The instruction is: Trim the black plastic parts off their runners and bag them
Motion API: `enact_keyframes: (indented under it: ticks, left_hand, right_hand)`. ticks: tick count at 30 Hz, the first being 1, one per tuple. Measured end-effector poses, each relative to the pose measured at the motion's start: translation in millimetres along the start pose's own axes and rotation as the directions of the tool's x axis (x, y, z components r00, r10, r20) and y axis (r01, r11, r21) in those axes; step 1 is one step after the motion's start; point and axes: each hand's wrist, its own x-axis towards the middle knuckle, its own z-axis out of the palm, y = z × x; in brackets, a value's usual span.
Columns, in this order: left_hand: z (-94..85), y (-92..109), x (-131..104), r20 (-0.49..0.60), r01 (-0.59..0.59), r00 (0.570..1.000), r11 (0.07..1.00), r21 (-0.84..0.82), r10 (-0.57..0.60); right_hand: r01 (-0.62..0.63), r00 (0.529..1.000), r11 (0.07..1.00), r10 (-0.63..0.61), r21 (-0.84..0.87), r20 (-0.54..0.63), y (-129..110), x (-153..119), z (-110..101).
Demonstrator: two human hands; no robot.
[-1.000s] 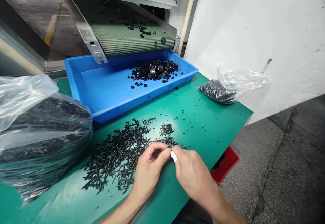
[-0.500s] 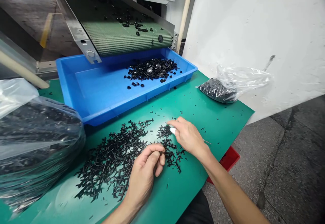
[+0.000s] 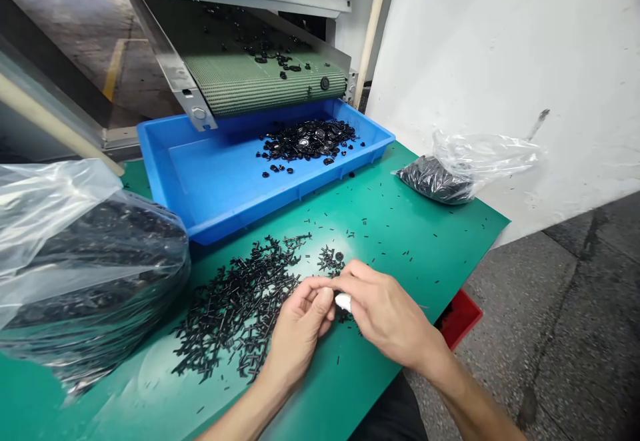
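Observation:
My left hand [image 3: 300,324] is closed in a pinch above the green tabletop; whatever lies between its fingertips is too small and hidden to name. My right hand [image 3: 387,307] meets it, fingers bent together at the left fingertips. A white wrap or cover [image 3: 343,302] shows at the right thumb, and a thin, pale end sticks out behind that hand. Left of the hands spreads a heap of small black branched plastic pieces [image 3: 240,301]. A smaller cluster of black pieces [image 3: 327,259] lies just beyond the fingers, with a round black part [image 3: 339,256] beside it.
A blue tray [image 3: 220,227] holding black round parts [image 3: 313,139] stands beneath a green conveyor belt [image 3: 270,91]. A large clear bag [image 3: 100,261] of black parts fills the left; a smaller bag [image 3: 440,177] sits right. A red bin [image 3: 463,317] is below the table edge.
My right hand has come back from the small cluster toward me and now meets my left fingertips. A round black part now shows beside the cluster. The view has shifted slightly.

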Motion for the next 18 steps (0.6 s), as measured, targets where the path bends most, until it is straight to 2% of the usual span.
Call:
enact_keyframes:
  ticks: [3,8,11,18]
  left_hand:
    - [-0.8,0,0,-0.051,0.007,0.999,0.999,-0.053,-0.010]
    - [-0.2,-2,0,-0.095,0.006,0.995,0.998,-0.067,-0.012]
    - [0.6,-2,0,-0.105,-0.004,0.994,0.998,-0.064,-0.002]
    - [2.6,-1,-1,-0.110,-0.005,0.994,0.997,-0.082,-0.004]
  right_hand:
    - [-0.021,0.999,0.999,0.020,-0.027,-0.028,-1,-10,3]
    - [-0.137,0.981,0.962,0.099,-0.236,-0.165,1,-24,21]
    - [-0.178,0.976,0.924,0.121,-0.340,-0.180,-4,-28,34]
    - [-0.203,0.967,0.915,0.131,-0.348,-0.219,-8,-24,46]
